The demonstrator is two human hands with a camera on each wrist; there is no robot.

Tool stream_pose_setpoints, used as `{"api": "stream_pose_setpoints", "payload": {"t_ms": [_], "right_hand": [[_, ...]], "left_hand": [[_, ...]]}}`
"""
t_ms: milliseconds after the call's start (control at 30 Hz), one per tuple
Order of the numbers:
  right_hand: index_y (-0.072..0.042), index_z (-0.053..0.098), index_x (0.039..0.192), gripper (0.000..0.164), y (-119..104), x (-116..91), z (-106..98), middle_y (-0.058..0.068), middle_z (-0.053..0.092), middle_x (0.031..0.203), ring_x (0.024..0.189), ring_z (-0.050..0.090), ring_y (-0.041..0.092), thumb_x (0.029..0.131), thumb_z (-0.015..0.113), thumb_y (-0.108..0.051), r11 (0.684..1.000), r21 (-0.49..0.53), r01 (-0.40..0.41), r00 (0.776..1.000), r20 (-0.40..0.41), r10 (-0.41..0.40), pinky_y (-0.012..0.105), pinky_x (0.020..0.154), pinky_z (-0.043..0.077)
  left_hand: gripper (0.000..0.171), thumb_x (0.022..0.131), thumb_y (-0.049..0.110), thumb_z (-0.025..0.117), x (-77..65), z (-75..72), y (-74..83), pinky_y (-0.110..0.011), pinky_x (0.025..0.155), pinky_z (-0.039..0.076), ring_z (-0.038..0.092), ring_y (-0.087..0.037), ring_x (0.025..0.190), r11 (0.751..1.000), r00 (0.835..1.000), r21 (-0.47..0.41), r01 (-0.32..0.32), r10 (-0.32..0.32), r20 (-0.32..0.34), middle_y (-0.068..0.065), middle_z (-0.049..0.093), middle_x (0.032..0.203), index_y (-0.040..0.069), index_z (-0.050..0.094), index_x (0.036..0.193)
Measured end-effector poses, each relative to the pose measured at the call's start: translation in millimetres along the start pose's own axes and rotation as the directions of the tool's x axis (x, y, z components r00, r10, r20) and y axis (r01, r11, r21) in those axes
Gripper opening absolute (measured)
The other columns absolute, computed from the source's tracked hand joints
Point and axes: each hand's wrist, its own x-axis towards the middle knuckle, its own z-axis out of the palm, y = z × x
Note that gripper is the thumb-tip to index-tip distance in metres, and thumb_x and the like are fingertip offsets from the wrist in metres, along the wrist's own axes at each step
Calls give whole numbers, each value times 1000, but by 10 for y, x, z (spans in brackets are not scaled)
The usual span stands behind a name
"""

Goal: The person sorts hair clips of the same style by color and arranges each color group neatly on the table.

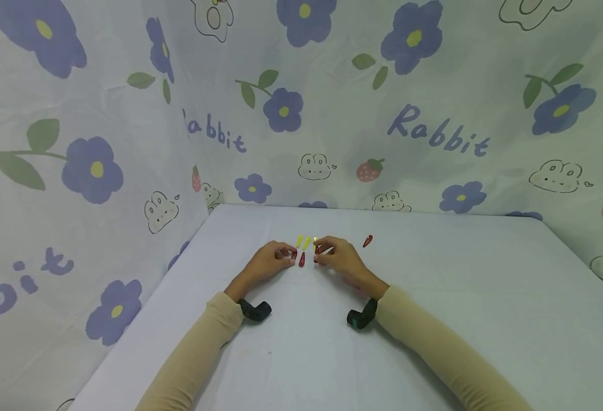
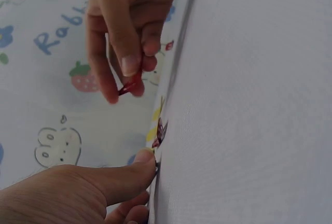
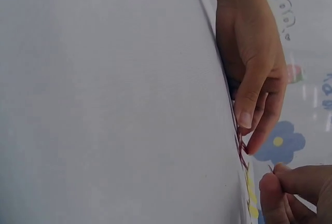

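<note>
In the head view, my left hand (image 1: 272, 258) is low at the table, its thumb and fingertip pinching a red snap hair clip (image 1: 294, 255). Just right of that lies another red hair clip (image 1: 302, 260). My right hand (image 1: 340, 258) pinches a red hair clip (image 2: 132, 84) between thumb and fingers, raised off the table in the left wrist view. Behind the red clips lie yellow hair clips (image 1: 307, 243) in a row, the rightmost partly covered by my right hand. Seen from the right wrist, the left fingertips (image 3: 245, 119) meet the red clips at table level.
A single red hair clip (image 1: 368, 241) lies apart to the right, beyond my right hand. The white-covered table (image 1: 301, 354) ends at a patterned cloth backdrop (image 1: 332, 131), with another cloth wall on the left. Each wrist carries a black camera mount (image 1: 257, 311).
</note>
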Motion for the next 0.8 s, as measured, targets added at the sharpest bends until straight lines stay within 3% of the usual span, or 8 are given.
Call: {"api": "stream_pose_setpoints", "payload": {"t_ms": [167, 333, 500, 800], "right_hand": [[-14, 69, 122, 34, 10, 32, 29, 2, 72, 104, 90, 65, 17, 89, 76, -13, 996, -76, -45, 999, 2, 46, 26, 72, 53], [-12, 70, 120, 33, 36, 79, 68, 3, 72, 102, 85, 65, 16, 88, 77, -11, 996, -86, -30, 999, 15, 31, 26, 69, 53], [-13, 70, 120, 32, 73, 112, 117, 1, 72, 102, 84, 65, 13, 89, 76, -13, 981, -185, 51, 998, 39, -45, 26, 73, 53], [-7, 71, 119, 31, 47, 92, 152, 3, 73, 101, 84, 65, 14, 88, 76, -11, 926, -326, 192, 981, 42, -189, 31, 79, 55]], "left_hand": [[31, 93, 27, 72, 2, -4, -11, -39, 85, 51, 62, -19, 99, 1000, 1000, 4, 1, -1, 5, -5, 67, 113, 20, 71, 123], [31, 92, 28, 73, 1, -17, -12, -39, 86, 51, 62, -20, 99, 1000, 1000, 6, -4, 4, 2, -5, 67, 114, 20, 71, 122], [31, 92, 27, 73, 0, -23, -25, -39, 86, 51, 62, -20, 99, 1000, 1000, -5, -8, 8, 0, -5, 67, 113, 20, 71, 122], [31, 92, 27, 73, -4, -10, -6, -39, 85, 51, 63, -20, 98, 1000, 1000, -7, -10, 10, -5, -5, 67, 111, 19, 71, 121]]}}
